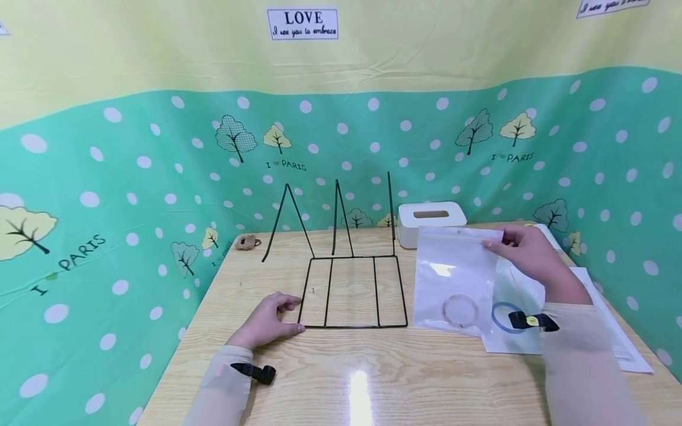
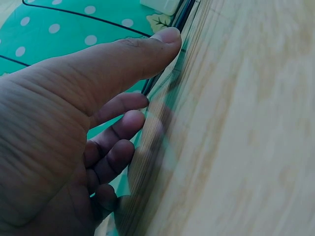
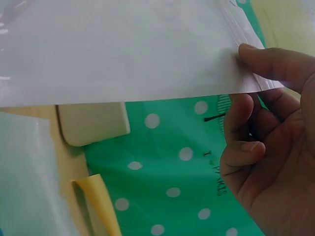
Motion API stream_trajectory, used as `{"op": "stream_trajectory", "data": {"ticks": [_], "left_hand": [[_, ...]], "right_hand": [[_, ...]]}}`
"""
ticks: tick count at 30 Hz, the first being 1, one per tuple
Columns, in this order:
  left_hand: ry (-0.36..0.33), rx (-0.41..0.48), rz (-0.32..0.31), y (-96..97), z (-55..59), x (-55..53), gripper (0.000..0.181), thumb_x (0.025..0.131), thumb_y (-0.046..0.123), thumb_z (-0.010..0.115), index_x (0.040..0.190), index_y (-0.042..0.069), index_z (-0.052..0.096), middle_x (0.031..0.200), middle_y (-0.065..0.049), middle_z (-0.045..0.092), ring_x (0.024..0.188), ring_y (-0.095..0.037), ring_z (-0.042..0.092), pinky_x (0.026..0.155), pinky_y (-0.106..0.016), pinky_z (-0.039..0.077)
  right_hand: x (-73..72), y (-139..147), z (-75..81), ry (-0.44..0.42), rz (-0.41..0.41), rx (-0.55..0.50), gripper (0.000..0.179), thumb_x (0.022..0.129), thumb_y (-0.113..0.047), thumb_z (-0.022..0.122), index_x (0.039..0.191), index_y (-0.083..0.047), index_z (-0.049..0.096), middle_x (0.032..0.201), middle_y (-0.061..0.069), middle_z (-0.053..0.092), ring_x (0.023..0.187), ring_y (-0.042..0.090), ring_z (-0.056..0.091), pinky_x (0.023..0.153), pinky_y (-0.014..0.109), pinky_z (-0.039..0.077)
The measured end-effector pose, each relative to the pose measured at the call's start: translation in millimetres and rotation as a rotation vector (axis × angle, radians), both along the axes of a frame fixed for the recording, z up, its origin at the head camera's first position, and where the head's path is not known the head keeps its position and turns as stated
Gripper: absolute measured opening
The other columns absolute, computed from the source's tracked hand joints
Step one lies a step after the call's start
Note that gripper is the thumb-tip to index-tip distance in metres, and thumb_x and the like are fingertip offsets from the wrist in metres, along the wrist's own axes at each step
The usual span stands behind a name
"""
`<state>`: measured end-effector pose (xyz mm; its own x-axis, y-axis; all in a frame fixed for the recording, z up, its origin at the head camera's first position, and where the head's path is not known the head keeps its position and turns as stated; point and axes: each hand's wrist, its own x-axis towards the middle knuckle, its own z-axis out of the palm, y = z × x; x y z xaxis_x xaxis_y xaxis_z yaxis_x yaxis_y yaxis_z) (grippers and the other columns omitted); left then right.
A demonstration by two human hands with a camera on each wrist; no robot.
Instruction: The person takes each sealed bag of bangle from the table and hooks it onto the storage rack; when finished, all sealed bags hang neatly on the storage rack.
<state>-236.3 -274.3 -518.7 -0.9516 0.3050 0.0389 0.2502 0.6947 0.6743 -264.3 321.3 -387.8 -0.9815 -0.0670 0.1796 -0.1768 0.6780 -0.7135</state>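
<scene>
A black wire rack (image 1: 350, 326) with tall bent uprights stands mid-table. At its front left corner, my left hand (image 1: 272, 321) touches the wire with the thumb (image 2: 166, 42), its other fingers loosely bent by the left side. My right hand (image 1: 524, 254) pinches the top right corner of a white zip bag (image 1: 434, 284) between thumb and fingers. Inside that bag shows a pale pink ring-shaped bracelet (image 1: 444, 307). Behind the held bag lies another white bag (image 1: 519, 346) with a blue ring-shaped bracelet (image 1: 494, 313). The right wrist view shows the held bag (image 3: 123, 54) close up.
At the back stands a white tissue box (image 1: 431, 216), partly behind the raised bag. A small brown object (image 1: 246, 242) sits at the back left of the wooden table (image 1: 298, 373). Further white bags (image 1: 631, 355) lie along the right edge. A patterned curtain hangs behind.
</scene>
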Motion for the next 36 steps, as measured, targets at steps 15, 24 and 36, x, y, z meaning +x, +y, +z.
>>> {"op": "stream_trajectory", "data": {"ticks": [15, 24, 36], "left_hand": [[0.007, -0.012, 0.003, 1.5, 3.0, 1.7, 0.069, 0.075, 0.039, 0.097, 0.134, 0.017, 0.070, 0.107, 0.005, 0.063, 0.101, -0.016, 0.056, 0.095, -0.041, 0.047], [-0.006, 0.001, 0.010, 1.2, 2.8, 2.6, 0.068, 0.074, 0.040, 0.097, 0.134, 0.019, 0.070, 0.108, 0.005, 0.062, 0.102, -0.016, 0.056, 0.097, -0.042, 0.047], [0.006, 0.004, -0.002, 1.1, 3.6, 3.3, 0.068, 0.075, 0.040, 0.096, 0.134, 0.017, 0.070, 0.108, 0.005, 0.063, 0.104, -0.015, 0.058, 0.100, -0.044, 0.048]], "right_hand": [[29.2, -1, 23.9, 0.176, 0.143, -0.066, 0.007, 0.096, -0.012, 0.079, 0.093, -0.008, 0.073, 0.092, 0.006, 0.066, 0.074, 0.022, 0.057, 0.061, 0.028, 0.049], [42.8, -4, 39.0, 0.211, 0.164, -0.079, 0.006, 0.095, -0.007, 0.078, 0.101, -0.007, 0.077, 0.095, 0.002, 0.068, 0.076, 0.020, 0.056, 0.061, 0.025, 0.049], [63.5, -10, 59.4, 0.333, 0.232, -0.224, 0.013, 0.091, 0.013, 0.072, 0.094, 0.001, 0.074, 0.097, 0.008, 0.072, 0.072, 0.018, 0.065, 0.062, 0.023, 0.054]]}}
